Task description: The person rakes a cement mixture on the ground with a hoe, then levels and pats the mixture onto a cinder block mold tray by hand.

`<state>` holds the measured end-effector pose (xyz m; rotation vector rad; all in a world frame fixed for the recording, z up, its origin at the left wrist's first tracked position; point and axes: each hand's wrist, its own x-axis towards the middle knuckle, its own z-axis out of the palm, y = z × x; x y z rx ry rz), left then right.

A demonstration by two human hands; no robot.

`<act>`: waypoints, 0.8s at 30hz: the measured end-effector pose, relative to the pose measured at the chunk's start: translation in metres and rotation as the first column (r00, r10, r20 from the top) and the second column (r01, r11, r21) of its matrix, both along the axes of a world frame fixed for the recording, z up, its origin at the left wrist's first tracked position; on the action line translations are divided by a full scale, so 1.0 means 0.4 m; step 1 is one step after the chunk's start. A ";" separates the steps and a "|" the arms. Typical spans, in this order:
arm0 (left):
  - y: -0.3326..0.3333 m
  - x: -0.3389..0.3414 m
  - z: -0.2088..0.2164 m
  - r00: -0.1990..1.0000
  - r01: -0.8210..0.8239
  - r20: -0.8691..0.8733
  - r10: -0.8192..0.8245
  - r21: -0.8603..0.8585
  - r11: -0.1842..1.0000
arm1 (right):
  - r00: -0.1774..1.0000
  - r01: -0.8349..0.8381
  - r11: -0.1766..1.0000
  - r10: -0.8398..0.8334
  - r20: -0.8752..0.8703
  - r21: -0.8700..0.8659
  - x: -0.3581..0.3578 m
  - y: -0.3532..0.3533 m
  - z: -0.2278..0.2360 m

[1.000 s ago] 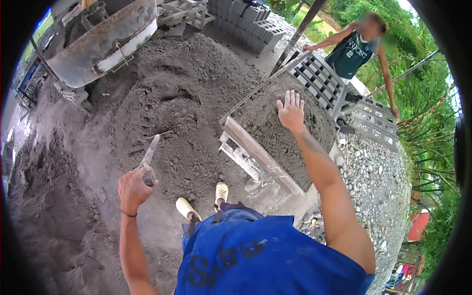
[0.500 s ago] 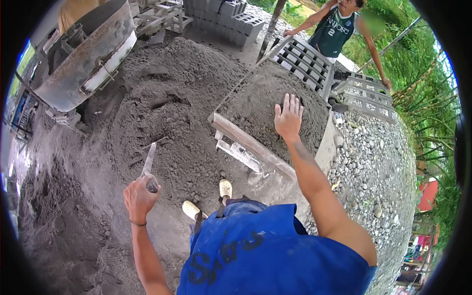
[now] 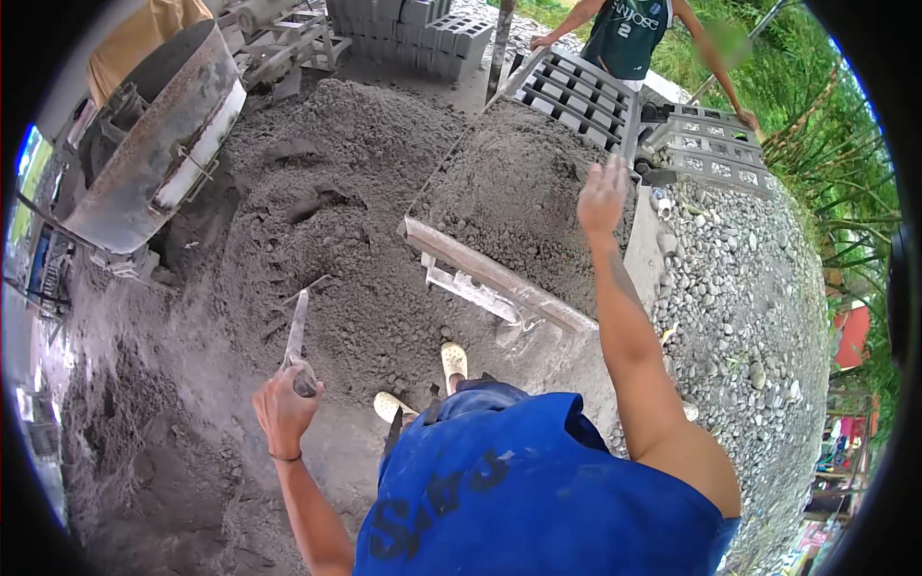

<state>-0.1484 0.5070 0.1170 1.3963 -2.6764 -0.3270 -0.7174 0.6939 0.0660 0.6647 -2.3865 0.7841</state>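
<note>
My left hand is closed round the grip of a shovel. Its pale, dusty shaft runs forward into the grey heap, where the blade is mostly buried. My right hand is stretched out flat, fingers together and pointing away from me, over the right side of a mound of grey mix. I cannot tell whether the palm touches it. That mound fills a raised wooden-edged platform, whose near edge slants down to the right.
Across the platform stands a co-worker beside a grid of hollow blocks. More blocks lie at the right, past gravel. A rusty mixer drum stands at the left; stacked blocks are behind.
My right hand has moved right across the mound toward its far right edge. The left hand keeps its grip on the shovel. My view has tilted down and shifted slightly.
</note>
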 end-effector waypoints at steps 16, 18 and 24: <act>-0.096 -0.034 0.001 0.999 0.012 -0.033 -0.012 -0.012 1.000 | 0.837 -0.163 0.960 0.014 0.547 0.226 -0.232 -0.131 0.057; -0.147 -0.069 0.040 1.000 -0.003 -0.008 0.003 -0.008 1.000 | 0.899 -0.189 0.971 0.111 0.424 0.147 -0.260 -0.182 0.055; -0.322 -0.178 0.123 0.998 0.010 0.066 -0.010 -0.010 1.000 | 0.755 -0.451 0.734 0.011 0.656 0.507 -0.365 -0.320 0.050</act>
